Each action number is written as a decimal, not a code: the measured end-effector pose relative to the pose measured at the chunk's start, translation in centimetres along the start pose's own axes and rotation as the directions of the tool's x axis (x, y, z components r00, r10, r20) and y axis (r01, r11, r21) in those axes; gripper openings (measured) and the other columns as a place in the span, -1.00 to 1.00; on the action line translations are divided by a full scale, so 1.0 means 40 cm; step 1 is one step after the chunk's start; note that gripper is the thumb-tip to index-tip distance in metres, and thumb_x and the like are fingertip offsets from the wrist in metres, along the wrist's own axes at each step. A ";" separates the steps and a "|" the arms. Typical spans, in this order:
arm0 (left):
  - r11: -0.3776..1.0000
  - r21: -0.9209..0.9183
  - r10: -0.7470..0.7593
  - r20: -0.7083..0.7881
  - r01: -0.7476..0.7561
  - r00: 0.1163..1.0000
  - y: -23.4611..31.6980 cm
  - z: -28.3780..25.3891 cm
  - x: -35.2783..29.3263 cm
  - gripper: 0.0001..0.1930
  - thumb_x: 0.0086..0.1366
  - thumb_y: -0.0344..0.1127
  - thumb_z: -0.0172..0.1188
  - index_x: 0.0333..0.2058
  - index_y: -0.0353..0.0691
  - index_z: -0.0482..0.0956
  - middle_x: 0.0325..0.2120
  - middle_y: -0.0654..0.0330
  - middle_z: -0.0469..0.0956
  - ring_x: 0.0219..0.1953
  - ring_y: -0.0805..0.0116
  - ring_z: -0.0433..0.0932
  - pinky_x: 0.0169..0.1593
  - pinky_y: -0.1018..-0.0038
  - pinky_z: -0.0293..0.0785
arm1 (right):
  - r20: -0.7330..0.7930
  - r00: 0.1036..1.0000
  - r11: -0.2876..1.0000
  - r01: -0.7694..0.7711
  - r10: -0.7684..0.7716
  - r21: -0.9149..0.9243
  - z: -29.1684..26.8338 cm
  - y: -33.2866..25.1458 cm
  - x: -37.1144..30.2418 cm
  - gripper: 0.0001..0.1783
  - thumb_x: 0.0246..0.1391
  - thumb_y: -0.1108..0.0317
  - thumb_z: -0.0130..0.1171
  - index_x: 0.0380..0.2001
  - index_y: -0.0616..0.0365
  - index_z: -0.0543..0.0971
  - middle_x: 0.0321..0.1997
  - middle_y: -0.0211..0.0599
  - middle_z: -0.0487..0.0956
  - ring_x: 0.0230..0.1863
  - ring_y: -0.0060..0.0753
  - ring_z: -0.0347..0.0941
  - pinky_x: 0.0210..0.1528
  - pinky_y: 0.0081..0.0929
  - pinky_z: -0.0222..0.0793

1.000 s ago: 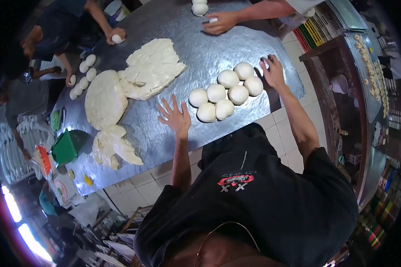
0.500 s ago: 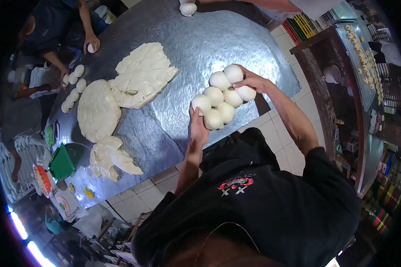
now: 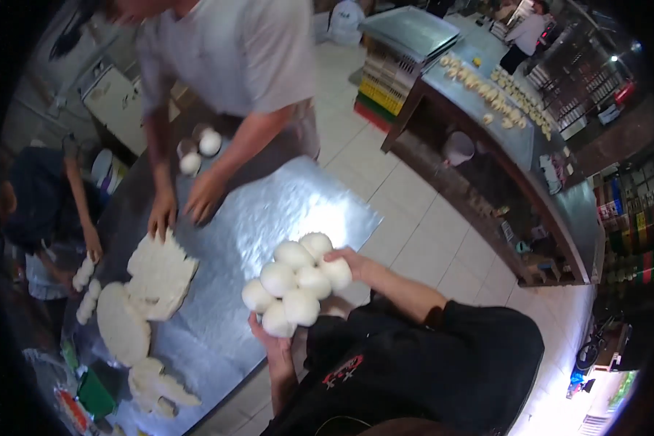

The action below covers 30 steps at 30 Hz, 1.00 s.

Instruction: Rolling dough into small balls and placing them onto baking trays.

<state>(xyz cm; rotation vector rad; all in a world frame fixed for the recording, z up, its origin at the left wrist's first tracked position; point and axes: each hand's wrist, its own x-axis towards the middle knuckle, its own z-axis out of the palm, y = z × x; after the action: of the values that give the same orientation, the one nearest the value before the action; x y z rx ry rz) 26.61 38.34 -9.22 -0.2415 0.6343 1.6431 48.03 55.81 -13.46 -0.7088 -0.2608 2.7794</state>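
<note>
A cluster of several round white dough balls (image 3: 296,283) is held up between my two hands, just above the near edge of the steel table (image 3: 269,218). My left hand (image 3: 267,336) cups the cluster from below and the near side. On the far right side, my right hand (image 3: 345,259) presses against the balls. Both hands grip the cluster together.
Flat dough sheets (image 3: 160,275) and a round dough disc (image 3: 120,323) lie on the table's left. Across the table a person in a grey shirt presses both hands (image 3: 189,203) on the surface beside two dough balls (image 3: 200,151). Another person (image 3: 43,211) works at the left. A counter (image 3: 501,109) with dough pieces stands at the right.
My hands closed in around the dough balls from both sides and lifted the cluster off the table toward me. The view tilted up, and the person opposite came into view.
</note>
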 end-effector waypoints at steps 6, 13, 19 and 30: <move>0.932 0.144 -0.350 0.126 0.332 0.928 -0.371 0.147 0.116 -0.22 0.24 0.20 -0.08 0.24 -0.32 0.25 0.13 -0.13 0.42 0.12 -0.12 0.47 0.19 -0.03 0.38 | -0.217 0.939 0.958 0.283 -0.267 0.042 -0.212 -0.094 -0.421 -0.34 0.09 0.20 0.18 0.23 0.22 0.30 0.16 0.00 0.46 0.16 0.06 0.43 0.24 0.05 0.33; 0.655 0.237 -0.755 0.160 0.717 0.636 -0.702 0.364 0.327 -0.40 0.27 -0.07 0.01 0.15 -0.42 0.33 0.04 -0.11 0.50 0.04 0.00 0.54 0.14 0.12 0.49 | -0.331 0.830 0.876 0.483 -0.449 0.024 -0.450 -0.236 -0.781 -0.33 0.13 0.28 0.09 0.29 0.26 0.22 0.26 0.08 0.38 0.24 0.15 0.36 0.27 0.10 0.28; 0.614 0.511 -0.756 0.163 0.602 0.634 -0.785 0.673 0.528 -0.49 0.22 -0.37 0.06 0.15 -0.42 0.30 -0.04 -0.15 0.53 -0.05 0.01 0.61 0.05 0.13 0.58 | -0.344 0.659 0.707 0.706 -0.669 -0.022 -0.544 -0.469 -0.781 -0.25 0.06 0.12 0.05 0.29 0.24 0.23 0.20 0.08 0.42 0.14 0.13 0.42 0.20 -0.02 0.37; 0.683 0.212 -0.713 0.402 0.699 0.575 -0.852 0.930 1.040 -0.43 0.21 -0.27 0.06 0.15 -0.48 0.30 -0.01 -0.15 0.52 0.01 -0.02 0.57 0.17 0.13 0.45 | -0.426 0.498 0.638 0.710 -0.755 -0.299 -0.607 -1.089 -0.655 -0.60 0.05 0.22 0.03 -0.17 0.33 0.58 -0.17 -0.05 0.63 -0.03 0.01 0.53 0.11 0.00 0.43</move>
<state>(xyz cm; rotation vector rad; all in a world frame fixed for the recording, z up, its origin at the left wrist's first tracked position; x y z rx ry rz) 59.16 95.04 -8.37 -0.0558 0.1387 0.8380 91.08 92.14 -12.58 -1.0352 -0.4450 1.6770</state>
